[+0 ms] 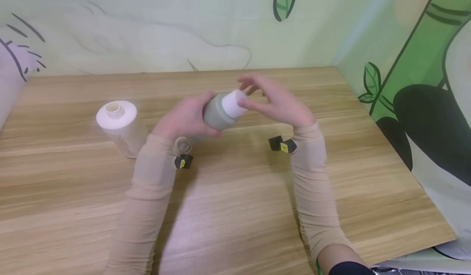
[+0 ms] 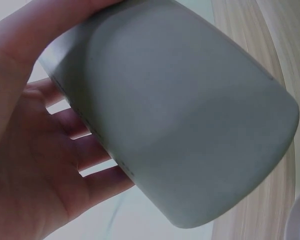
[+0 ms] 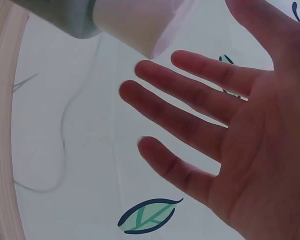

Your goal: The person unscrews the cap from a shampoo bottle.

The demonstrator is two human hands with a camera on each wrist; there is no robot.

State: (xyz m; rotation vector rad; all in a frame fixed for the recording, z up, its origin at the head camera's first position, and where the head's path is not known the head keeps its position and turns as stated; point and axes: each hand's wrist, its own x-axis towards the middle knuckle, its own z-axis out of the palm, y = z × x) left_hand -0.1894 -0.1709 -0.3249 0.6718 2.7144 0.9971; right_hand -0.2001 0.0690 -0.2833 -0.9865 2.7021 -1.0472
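Note:
My left hand (image 1: 184, 117) grips a grey-green bottle (image 1: 216, 114), which is tilted with its top toward the right. In the left wrist view, thumb and fingers wrap the smooth body of the bottle (image 2: 175, 115), and its rounded base points to the lower right. A white cap (image 1: 233, 104) covers the bottle's top. Beside the cap is my right hand (image 1: 277, 103), fingers spread and loosely bent. The right wrist view has these fingers (image 3: 175, 107) apart from the cap (image 3: 135, 25), with nothing held in them.
To the left of my left hand stands a white bottle (image 1: 123, 131) with an uncapped neck. The wood-grain table (image 1: 228, 209) meets a painted wall (image 1: 165, 29) at the back and another on the right. Small black wrist devices sit by both sleeves.

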